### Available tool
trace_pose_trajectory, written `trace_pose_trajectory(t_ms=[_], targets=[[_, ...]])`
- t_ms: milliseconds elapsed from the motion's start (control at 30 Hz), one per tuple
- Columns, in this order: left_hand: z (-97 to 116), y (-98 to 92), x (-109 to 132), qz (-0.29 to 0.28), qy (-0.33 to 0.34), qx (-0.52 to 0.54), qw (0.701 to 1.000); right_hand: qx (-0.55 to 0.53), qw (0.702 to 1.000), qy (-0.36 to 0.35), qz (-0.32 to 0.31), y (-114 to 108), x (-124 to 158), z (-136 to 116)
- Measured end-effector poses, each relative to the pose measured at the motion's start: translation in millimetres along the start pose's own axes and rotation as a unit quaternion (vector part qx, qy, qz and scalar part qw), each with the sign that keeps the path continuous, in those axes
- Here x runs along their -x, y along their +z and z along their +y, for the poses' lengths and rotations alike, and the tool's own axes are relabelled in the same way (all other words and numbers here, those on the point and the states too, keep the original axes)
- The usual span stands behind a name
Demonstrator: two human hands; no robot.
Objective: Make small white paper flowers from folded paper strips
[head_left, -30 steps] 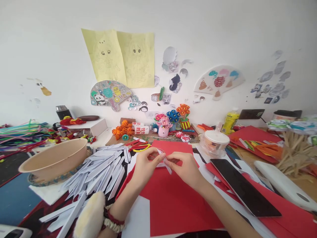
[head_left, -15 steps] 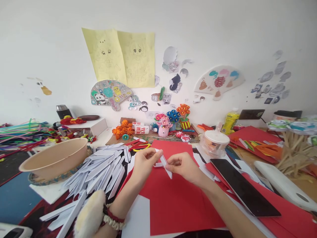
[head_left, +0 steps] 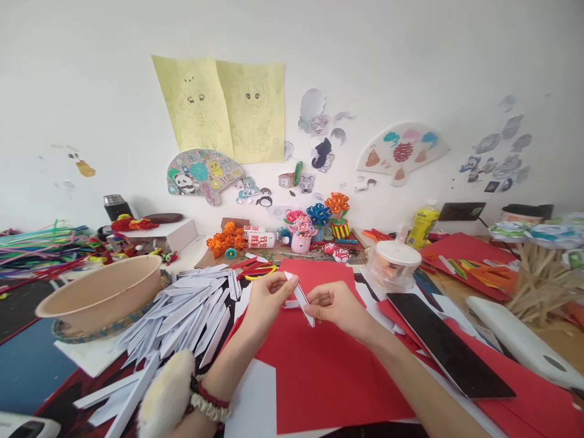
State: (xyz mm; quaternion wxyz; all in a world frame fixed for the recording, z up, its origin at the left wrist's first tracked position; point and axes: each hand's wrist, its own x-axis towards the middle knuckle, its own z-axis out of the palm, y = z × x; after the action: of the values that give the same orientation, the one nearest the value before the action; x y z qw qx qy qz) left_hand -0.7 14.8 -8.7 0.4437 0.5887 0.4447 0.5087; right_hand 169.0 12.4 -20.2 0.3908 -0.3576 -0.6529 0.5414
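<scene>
Over the red paper (head_left: 337, 377), both my hands grip one narrow folded white paper strip (head_left: 301, 298) that slants down to the right. My left hand (head_left: 267, 301) pinches its upper end between thumb and fingertips. Lower down, my right hand (head_left: 337, 307) is closed on the strip, thumb and fingers near its pointed end. Another white piece shows partly behind it, between the hands; I cannot tell if it is joined. To the left lies a loose heap of folded white paper strips (head_left: 182, 310).
A beige basin (head_left: 100, 292) stands left of the heap. Yellow-handled scissors (head_left: 261, 272) lie beyond my left hand. Right are a lidded tub (head_left: 395, 258), a dark tablet (head_left: 449, 347) and a white device (head_left: 524, 340). Small flower pots (head_left: 301, 242) line the back by the wall.
Both hands hold nearly the same position on the strip. Its lower end has shifted very slightly, and the whole view has moved a little.
</scene>
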Motion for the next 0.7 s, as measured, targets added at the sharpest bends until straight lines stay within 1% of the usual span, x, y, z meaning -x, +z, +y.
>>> trace_pose_trajectory(t_ms=[100,167,200,233,267,300,333,367,400,467,567,633,700], targets=[[-2,0.2,0,-0.005,0.003,-0.017,1.0,0.009,1.0,0.004,0.006,1,-1,0],[-3,-0.9,-1,0.01,0.011,-0.043,0.999,0.023,1.0,-0.006,0.008,-1,-2,0],[-4,-1.9,-2,0.021,0.017,-0.054,0.998,0.033,0.999,-0.013,0.021,-2,-3,2],[-4,-3.0,-3,0.033,0.022,-0.062,0.997,0.051,0.997,-0.021,0.046,-5,-4,4],[-5,-4.3,-4,0.043,0.026,-0.068,0.996,0.079,0.993,-0.027,0.084,-7,-6,7],[-6,-5.6,-6,0.051,0.028,-0.069,0.996,0.128,0.983,-0.036,0.124,-9,-7,11],[-6,-6.8,-7,0.053,0.03,-0.075,0.995,0.197,0.966,-0.042,0.161,-12,-8,15],[-7,-7.8,-8,0.054,0.033,-0.09,0.994,0.268,0.945,-0.048,0.182,-14,-9,19],[-7,-8.6,-8,0.052,0.036,-0.111,0.992,0.328,0.925,-0.051,0.185,-15,-9,22],[-8,-9.3,-8,0.044,0.044,-0.161,0.985,0.401,0.903,-0.049,0.148,-15,-9,27],[-8,-8.8,-6,0.036,0.053,-0.227,0.972,0.434,0.896,-0.043,0.084,-11,-8,29],[-7,-8.3,-4,0.028,0.068,-0.307,0.949,0.442,0.893,-0.042,0.071,-10,-8,28],[-6,-8.6,-3,0.018,0.088,-0.408,0.909,0.45,0.889,-0.038,0.069,-10,-9,27]])
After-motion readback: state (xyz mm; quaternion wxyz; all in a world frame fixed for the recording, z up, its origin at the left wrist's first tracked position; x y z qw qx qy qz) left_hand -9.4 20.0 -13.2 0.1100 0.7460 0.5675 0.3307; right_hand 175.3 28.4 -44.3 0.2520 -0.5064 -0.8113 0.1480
